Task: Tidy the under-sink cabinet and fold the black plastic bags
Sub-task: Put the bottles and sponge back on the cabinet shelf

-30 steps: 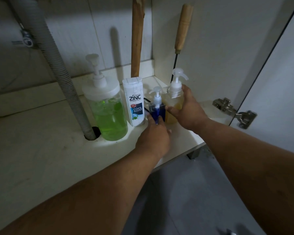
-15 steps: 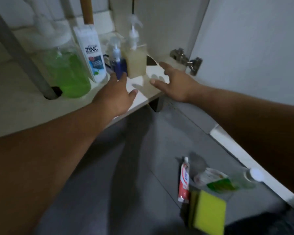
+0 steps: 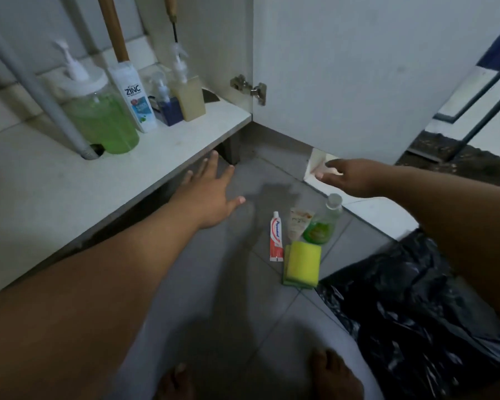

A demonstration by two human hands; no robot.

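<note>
Beside the sponge (image 3: pixel 303 262): black plastic bags (image 3: pixel 410 307) heaped unfolded on floor. Left hand (image 3: pixel 211 192) spread, empty; right hand (image 3: pixel 350 177) loosely extended, empty, likely reaching for floor items to shelve in cabinet (image 3: pixel 127 180).

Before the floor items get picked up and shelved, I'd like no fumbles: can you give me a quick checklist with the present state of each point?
1. Left hand free, holding nothing: ok.
2. Right hand free: ok, fingers extended, nothing gripped.
3. Toothpaste tube, cream tube, green bottle and sponge unobstructed on the floor: ok.
4. Bare space on the cabinet shelf in front of the bottles: ok.
5. Green bottle's cap on tight: cannot tell.
6. Black plastic bags folded: not ok, crumpled on the floor.
</note>
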